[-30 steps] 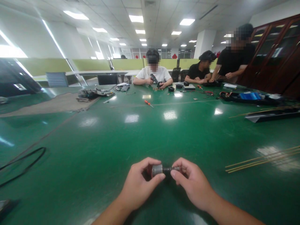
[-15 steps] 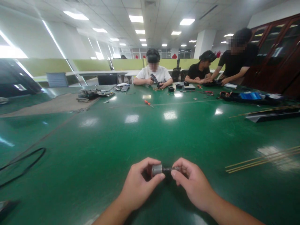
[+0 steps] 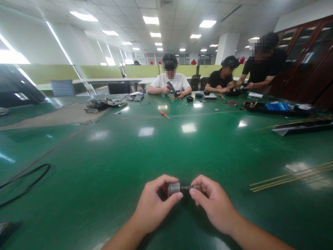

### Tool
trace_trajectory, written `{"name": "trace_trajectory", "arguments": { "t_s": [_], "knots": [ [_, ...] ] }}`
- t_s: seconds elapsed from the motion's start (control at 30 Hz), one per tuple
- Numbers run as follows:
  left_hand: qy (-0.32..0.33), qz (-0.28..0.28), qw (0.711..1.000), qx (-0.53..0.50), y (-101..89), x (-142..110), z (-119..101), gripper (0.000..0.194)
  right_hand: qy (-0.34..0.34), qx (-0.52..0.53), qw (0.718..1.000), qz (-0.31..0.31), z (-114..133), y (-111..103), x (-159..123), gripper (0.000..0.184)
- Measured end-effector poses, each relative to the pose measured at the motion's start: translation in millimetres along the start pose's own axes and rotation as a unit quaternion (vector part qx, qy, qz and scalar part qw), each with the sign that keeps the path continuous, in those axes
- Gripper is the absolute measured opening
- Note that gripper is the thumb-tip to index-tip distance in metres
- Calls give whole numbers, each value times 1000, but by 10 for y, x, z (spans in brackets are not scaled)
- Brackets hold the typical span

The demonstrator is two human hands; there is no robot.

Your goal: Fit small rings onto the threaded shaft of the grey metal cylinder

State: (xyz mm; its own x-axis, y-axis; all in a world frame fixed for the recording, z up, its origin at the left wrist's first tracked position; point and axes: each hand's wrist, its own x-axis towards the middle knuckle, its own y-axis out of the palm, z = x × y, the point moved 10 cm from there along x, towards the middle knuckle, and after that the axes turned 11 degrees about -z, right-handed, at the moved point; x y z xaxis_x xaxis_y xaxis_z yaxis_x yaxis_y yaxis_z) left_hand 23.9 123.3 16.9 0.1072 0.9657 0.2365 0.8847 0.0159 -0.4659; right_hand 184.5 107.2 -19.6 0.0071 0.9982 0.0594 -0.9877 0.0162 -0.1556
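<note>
Both hands are on a small grey metal cylinder with a thinner dark shaft (image 3: 174,188), held level just above the green table. My left hand (image 3: 155,201) is closed around the wide cylinder end, thumb below and fingers above. The thin end on the right is pinched between the thumb and fingers of my right hand (image 3: 212,201). A short stretch of dark shaft shows between the two hands. Fingers partly cover both ends, so I cannot make out the exact kind of part.
Thin brass-coloured rods (image 3: 288,177) lie at right, near a dark metal channel (image 3: 301,127). A black cable (image 3: 39,178) loops at left. A red screwdriver (image 3: 163,114) lies farther off. Across the table (image 3: 125,149), a person with a power drill (image 3: 170,86) and two others work.
My hands and the metal piece stay practically still. At the far right, the standing person's hands have lifted slightly off the table with a dark object.
</note>
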Motion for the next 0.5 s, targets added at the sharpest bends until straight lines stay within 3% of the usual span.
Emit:
{"name": "trace_trajectory", "arguments": {
  "t_s": [0.5],
  "knots": [
    [0,-5,1000,3,-7,0,21,25,2,2,1000,-2,3,-5,-1,18]
  ]
}}
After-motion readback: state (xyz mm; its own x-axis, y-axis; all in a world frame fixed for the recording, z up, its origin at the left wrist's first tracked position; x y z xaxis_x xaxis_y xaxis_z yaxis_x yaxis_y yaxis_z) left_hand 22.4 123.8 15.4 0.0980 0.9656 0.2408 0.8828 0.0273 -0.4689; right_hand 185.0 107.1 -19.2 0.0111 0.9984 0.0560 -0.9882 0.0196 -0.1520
